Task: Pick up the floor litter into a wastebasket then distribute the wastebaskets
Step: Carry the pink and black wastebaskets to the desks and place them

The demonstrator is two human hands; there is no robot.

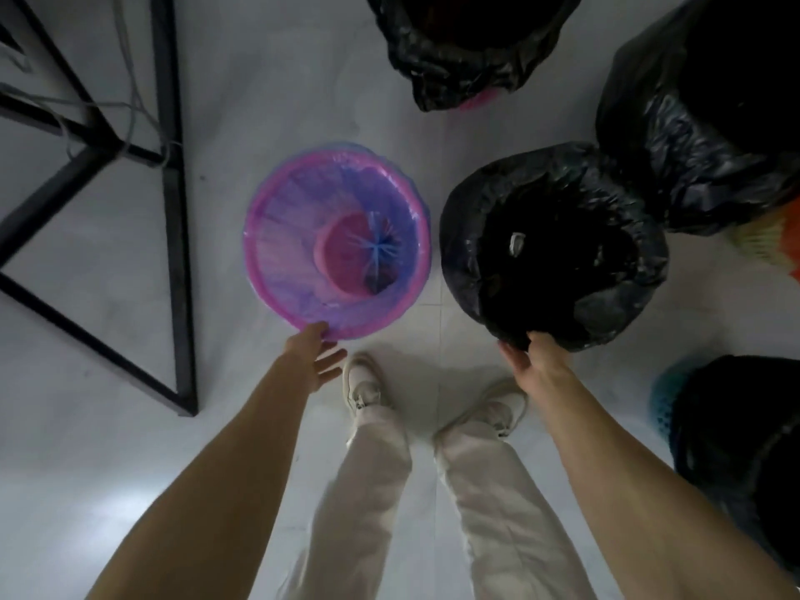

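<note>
A pink wastebasket [277, 270] with a blue see-through liner stands on the white floor just ahead of my feet, a small dark scrap in its bottom. My left hand [314, 357] is at its near rim, thumb touching the edge, fingers spread and holding nothing. To the right stands a wastebasket lined with a black bag [476, 236], with a small pale scrap of litter [516, 244] inside. My right hand [534, 361] grips the near rim of that black-lined basket.
A black metal table frame [173, 210] with grey cables stands to the left. More black-bagged wastebaskets stand at the top [467, 45], upper right [701, 123] and lower right [736, 448]. My shoes [363, 383] and pale trousers are below.
</note>
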